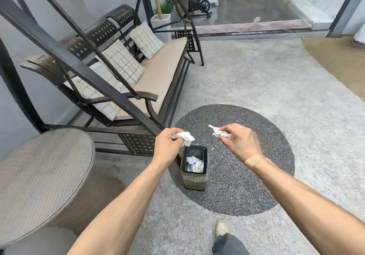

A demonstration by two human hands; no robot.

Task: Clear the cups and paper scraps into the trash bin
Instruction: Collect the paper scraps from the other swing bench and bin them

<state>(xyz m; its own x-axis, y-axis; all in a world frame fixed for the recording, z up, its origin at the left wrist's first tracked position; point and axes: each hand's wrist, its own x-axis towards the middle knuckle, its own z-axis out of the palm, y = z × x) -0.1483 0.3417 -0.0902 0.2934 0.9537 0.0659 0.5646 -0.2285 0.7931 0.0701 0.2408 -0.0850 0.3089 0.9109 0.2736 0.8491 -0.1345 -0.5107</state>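
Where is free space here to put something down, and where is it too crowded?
Free: the round table top at the left, the beige seat in front of the pillows, and the dark floor circle right of the trash bin. Crowded: the bin mouth, where paper lies and both hands hold scraps above.

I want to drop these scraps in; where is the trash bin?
The small grey rectangular trash bin stands on the dark round floor patch, centre of the head view, below and between both hands.
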